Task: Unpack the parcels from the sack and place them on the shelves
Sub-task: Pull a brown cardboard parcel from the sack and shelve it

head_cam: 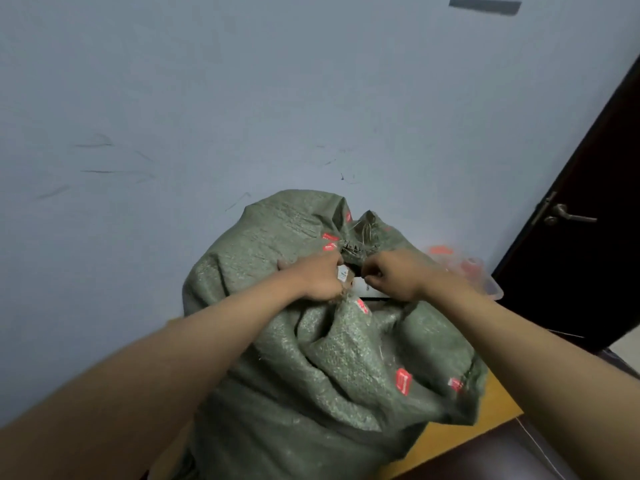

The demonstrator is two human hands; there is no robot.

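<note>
**Gripping the sack's mouth with both hands**

Both hands met at the top of the green woven sack [322,358]. The left hand [320,277] had its fingers curled into the cloth at the left edge of the opening, with the thumb spread out over the fabric. The right hand [391,273] was clenched, pinching the cloth at the right edge of the same opening. Between the two hands a gap showed a white label [343,273] and something pale inside, too hidden to identify. Frayed threads [360,237] stuck up just behind the knuckles. The sack stood bulging on a yellowish wooden surface [460,434], against a grey-blue wall [242,98]. Behind it on the right sat a clear plastic tub [491,289] with blurred orange contents, near a dark door [588,202] with a metal handle [568,216].
</note>
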